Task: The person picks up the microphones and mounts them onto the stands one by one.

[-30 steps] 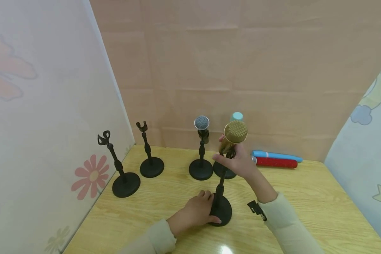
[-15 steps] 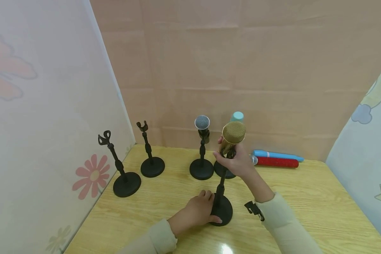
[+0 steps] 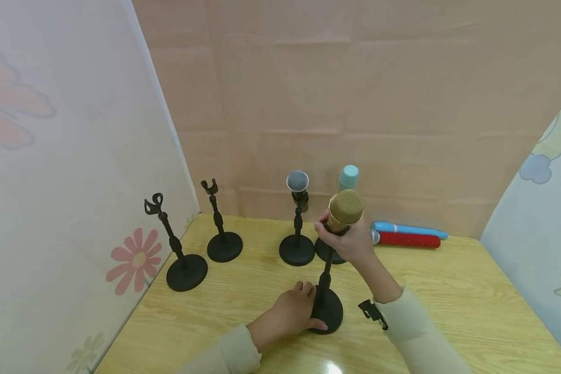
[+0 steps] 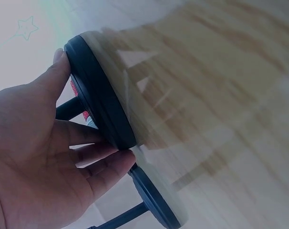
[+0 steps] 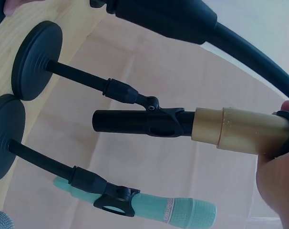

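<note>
A gold microphone [image 3: 347, 208] with a mesh head sits upright at the top of a black microphone stand [image 3: 324, 280]. My right hand [image 3: 355, 243] grips the microphone's body at the clip, thumb on the near side. Black clip arms [image 5: 288, 131] curve round the gold body in the right wrist view. My left hand [image 3: 292, 311] holds the stand's round base [image 4: 99, 93], with the thumb on one side of the rim and fingers on the other. Behind the gold microphone, a teal microphone [image 3: 349, 176] rests in another stand's clip.
A silver-headed microphone [image 3: 297, 181] is clipped in a stand left of the teal one. Two bare stands [image 3: 224, 246] [image 3: 187, 271] are at the left. Red [image 3: 409, 239] and blue [image 3: 413, 229] microphones lie at the back right. Walls border the table [image 3: 472, 301].
My right hand and the gold microphone have moved slightly down toward the stand, exposing more of the teal microphone behind. The left hand has stayed on the base.
</note>
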Demonstrator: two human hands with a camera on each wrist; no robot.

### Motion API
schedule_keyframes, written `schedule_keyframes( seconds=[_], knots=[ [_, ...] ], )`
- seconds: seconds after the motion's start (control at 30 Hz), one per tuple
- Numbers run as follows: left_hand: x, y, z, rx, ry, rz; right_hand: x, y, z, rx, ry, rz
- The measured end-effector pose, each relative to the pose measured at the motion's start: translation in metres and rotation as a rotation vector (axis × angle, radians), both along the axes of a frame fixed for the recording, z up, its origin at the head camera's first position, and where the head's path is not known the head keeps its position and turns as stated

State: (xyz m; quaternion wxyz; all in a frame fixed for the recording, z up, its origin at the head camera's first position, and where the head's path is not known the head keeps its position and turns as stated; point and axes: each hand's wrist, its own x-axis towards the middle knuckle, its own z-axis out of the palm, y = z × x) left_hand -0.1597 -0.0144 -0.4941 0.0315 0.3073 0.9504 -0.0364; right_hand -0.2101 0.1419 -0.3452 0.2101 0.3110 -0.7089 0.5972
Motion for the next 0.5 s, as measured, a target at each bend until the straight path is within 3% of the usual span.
schedule_keyframes(
  seconds=[0.2,0.5],
  knots=[
    [0.0027,0.0005,0.0065,-0.012,0.018,-0.003,0.0013,-0.0004,0.0014,0.004,-0.060,0.022],
    [0.0032,0.0001,0.0054,-0.022,0.009,-0.006,0.0040,0.0047,0.0010,0.051,-0.059,0.052]
  ],
)
